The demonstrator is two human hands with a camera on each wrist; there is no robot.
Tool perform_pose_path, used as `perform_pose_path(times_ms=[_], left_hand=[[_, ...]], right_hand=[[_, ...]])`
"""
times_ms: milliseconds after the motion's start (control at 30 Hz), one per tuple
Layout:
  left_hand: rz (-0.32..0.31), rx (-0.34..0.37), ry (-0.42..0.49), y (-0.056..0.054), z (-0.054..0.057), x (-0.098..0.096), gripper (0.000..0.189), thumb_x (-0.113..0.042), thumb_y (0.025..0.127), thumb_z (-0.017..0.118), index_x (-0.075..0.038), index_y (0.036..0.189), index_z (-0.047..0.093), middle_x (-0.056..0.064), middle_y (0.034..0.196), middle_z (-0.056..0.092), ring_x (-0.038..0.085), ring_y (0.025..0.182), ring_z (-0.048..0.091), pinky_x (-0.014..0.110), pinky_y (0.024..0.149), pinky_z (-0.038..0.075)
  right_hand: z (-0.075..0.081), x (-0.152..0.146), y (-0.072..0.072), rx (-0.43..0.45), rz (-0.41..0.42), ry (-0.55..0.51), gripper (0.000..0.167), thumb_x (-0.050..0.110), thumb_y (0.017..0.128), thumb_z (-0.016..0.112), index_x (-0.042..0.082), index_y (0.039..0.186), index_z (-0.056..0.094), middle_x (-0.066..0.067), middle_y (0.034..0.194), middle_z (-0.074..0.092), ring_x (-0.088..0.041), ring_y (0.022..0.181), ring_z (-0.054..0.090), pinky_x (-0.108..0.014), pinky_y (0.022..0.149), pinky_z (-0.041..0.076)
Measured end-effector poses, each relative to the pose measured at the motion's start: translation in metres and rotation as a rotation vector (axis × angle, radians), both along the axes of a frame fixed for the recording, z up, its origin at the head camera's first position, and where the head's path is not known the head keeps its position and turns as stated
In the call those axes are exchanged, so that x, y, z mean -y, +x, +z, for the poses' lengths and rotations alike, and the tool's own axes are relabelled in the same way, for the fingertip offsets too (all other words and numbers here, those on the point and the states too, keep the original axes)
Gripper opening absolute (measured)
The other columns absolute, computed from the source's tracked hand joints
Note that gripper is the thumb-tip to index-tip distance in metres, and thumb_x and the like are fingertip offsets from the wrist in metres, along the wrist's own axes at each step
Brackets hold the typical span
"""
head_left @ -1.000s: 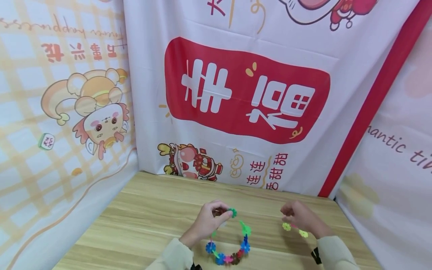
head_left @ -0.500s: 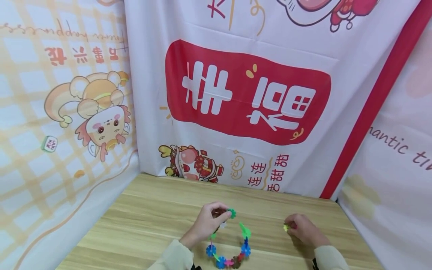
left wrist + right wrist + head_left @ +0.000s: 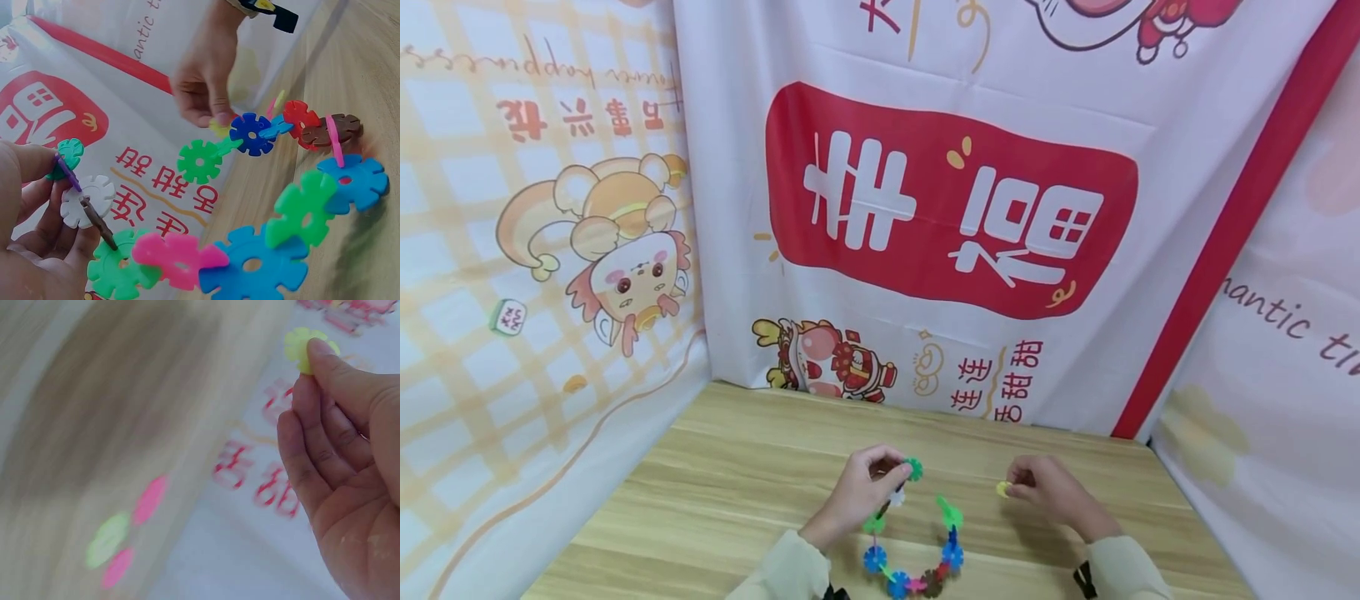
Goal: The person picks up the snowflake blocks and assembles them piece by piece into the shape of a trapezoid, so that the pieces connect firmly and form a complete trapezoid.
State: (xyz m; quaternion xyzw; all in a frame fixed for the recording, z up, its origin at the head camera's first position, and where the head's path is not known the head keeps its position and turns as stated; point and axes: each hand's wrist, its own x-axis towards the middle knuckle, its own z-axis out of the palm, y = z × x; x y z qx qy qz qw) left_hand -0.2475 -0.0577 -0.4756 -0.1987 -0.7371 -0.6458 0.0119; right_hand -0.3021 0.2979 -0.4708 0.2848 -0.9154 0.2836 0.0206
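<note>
My left hand [image 3: 862, 492] pinches one end of a chain of flower-shaped interlocking discs, at a purple disc [image 3: 67, 172] slotted into a green end disc [image 3: 70, 150]. A white disc [image 3: 87, 201] and a brown one follow below. From there the chain curves through green, pink, blue [image 3: 952, 557], red and brown discs in an open ring. Its other end is a light green disc [image 3: 200, 161], apart from the held end. To the right of the ring, my right hand [image 3: 1052, 493] pinches a loose yellow disc [image 3: 300, 347] between thumb and fingertip.
Blurred in the right wrist view, pink discs [image 3: 152, 499] and a yellow-green disc [image 3: 107, 540] lie on the wooden table [image 3: 700, 467]. Printed cloths [image 3: 947, 367] hang behind the table and on both sides.
My right hand has taken a yellow disc from the group on the table and moved left with it, toward the chain. My left hand keeps its hold; the ring has shifted slightly right.
</note>
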Motion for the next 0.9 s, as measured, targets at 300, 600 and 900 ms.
perform_pose_path(times_ms=[300, 600, 900], left_hand=[[0.014, -0.009, 0.004, -0.002, 0.000, 0.000, 0.022, -0.030, 0.104, 0.069, -0.010, 0.111, 0.074, 0.012, 0.105, 0.074, 0.014, 0.091, 0.067, 0.021, 0.081, 0.057], [-0.001, -0.032, -0.009, -0.006, -0.004, 0.000, 0.022, -0.031, 0.104, 0.069, -0.011, 0.111, 0.074, 0.012, 0.105, 0.075, 0.014, 0.091, 0.069, 0.023, 0.082, 0.058], [-0.023, -0.024, 0.021, -0.008, -0.006, 0.002, 0.023, -0.030, 0.104, 0.069, -0.008, 0.111, 0.074, 0.014, 0.105, 0.076, 0.013, 0.089, 0.070, 0.023, 0.081, 0.060]], right_hand=[[0.036, 0.052, 0.012, -0.076, 0.077, -0.048, 0.012, 0.019, 0.097, 0.078, 0.023, 0.087, 0.071, 0.009, 0.081, 0.070, 0.002, 0.073, 0.060, -0.022, 0.068, 0.057], [0.058, 0.085, 0.022, -0.091, 0.122, -0.094, 0.007, 0.021, 0.096, 0.079, 0.024, 0.091, 0.074, 0.012, 0.087, 0.075, 0.000, 0.079, 0.068, -0.023, 0.074, 0.061], [0.060, 0.105, 0.026, -0.252, 0.233, -0.101, 0.011, 0.011, 0.093, 0.081, 0.020, 0.092, 0.076, 0.011, 0.089, 0.076, 0.001, 0.083, 0.071, -0.022, 0.075, 0.063]])
